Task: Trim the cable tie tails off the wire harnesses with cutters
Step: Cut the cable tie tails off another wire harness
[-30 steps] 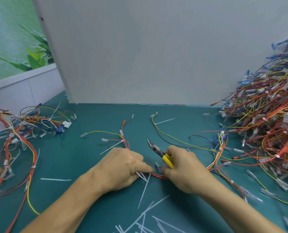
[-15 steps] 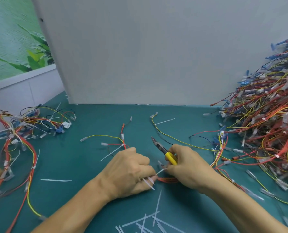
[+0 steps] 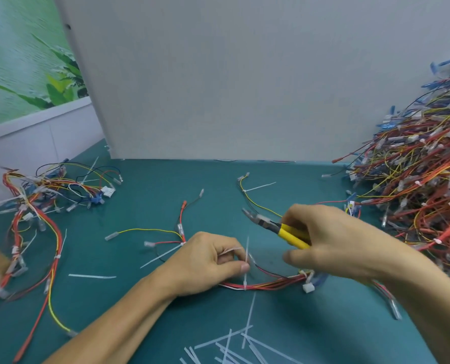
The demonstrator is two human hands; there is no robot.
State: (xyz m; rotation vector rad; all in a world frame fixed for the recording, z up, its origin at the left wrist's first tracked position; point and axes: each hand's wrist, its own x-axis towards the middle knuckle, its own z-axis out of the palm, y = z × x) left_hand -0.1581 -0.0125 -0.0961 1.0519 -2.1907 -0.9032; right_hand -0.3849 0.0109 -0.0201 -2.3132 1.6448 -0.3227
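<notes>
Harness (image 3: 271,283), judged limp and light, is laid on the mat (image 3: 218,195) between the hands and best held by the tie, where its springy upright tail (image 3: 247,248) is pinched by the left hand (image 3: 205,264); cutters (image 3: 276,227) are gripped in the right hand (image 3: 331,243).

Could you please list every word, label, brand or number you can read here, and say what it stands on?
No text is legible anywhere.
Yellow-handled cutters in the right hand: no brand visible.
White cable tie pinched by the left hand: plain.
White plastic connector on the red wire harness: too small and blurred.
Grey board: blank.
</notes>
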